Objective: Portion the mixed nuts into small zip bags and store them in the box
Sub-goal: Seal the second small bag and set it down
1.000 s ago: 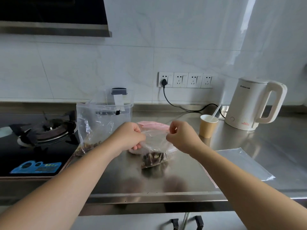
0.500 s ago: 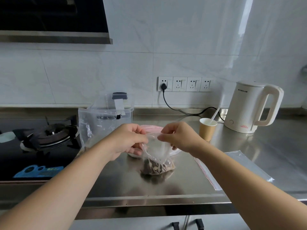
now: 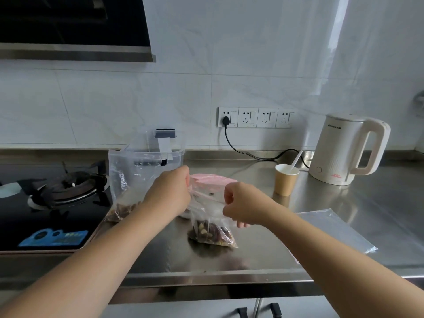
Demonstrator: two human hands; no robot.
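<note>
Head view: left hand [image 3: 171, 193] and right hand [image 3: 238, 204] pinch small clear plastic zip bag of mixed nuts [image 3: 212, 228]; tan paper cup [image 3: 285, 180] at two o'clock.

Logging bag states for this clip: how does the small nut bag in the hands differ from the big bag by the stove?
The small bag is pinched at its top by both hands; the big bag stands untouched. The small bag is shorter. Both are clear plastic with nuts at the bottom.
</note>
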